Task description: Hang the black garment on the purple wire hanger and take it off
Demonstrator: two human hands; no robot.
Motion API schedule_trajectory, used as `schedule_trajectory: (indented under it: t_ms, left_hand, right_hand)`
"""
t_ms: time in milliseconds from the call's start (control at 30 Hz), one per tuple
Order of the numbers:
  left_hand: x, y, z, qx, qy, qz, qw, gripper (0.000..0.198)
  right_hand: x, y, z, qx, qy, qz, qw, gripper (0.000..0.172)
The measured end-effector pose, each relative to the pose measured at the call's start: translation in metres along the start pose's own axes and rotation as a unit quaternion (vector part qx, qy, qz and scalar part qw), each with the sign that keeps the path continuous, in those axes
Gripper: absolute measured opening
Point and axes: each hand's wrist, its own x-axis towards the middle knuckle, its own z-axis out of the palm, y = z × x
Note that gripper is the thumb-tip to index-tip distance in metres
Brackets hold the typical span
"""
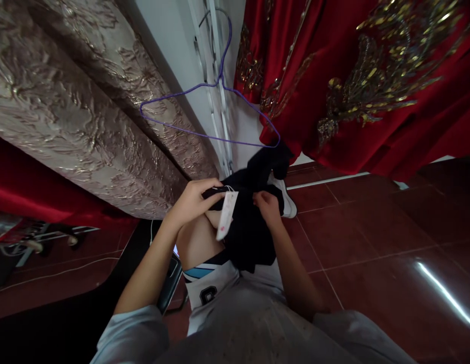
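Note:
A black garment (pixel 250 237) lies across my lap, its far end hanging over my knees. My left hand (pixel 199 199) grips its edge on the left, thumb and fingers pinched over the cloth. Beside that thumb a white paper tag (pixel 227 215) dangles from a thin string. On the right, my right hand (pixel 267 203) has its fingers curled closed on the same dark cloth. Whether the garment is a top or trousers I cannot tell. Beyond my hands a purple wire hanger (pixel 182 129) hangs with nothing on it.
Pinkish textured fabric (pixel 79 106) hangs at the left. Red cloth with gold sequins (pixel 356 91) hangs at the upper right. A white metal rack post (pixel 216 101) stands between them. Dark red tiles (pixel 364 237) cover the floor; a white shoe (pixel 288 199) shows beneath the garment.

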Motion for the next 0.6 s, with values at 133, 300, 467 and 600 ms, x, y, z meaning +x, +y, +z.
schedule_trajectory:
  t_ms: [133,300,467,600]
  left_hand:
    - [0.002,0.006,-0.001,-0.001,-0.026,-0.040,0.999,0.019]
    - [-0.001,0.006,0.005,-0.018,-0.020,-0.085,0.996,0.050]
    - [-0.004,0.013,-0.002,0.096,-0.023,-0.065,0.993,0.042]
    - [-0.010,0.016,-0.019,0.097,-0.076,-0.033,0.992,0.025]
  right_hand:
    - [-0.009,-0.045,-0.006,-0.110,-0.053,-0.160,0.980,0.029]
    - [-0.030,-0.090,0.002,-0.098,-0.355,-0.187,0.911,0.053]
    - [-0.037,-0.091,0.023,-0.058,-0.395,-0.096,0.912,0.032]
    - [-0.020,-0.090,0.027,0.069,-0.335,0.068,0.937,0.044]
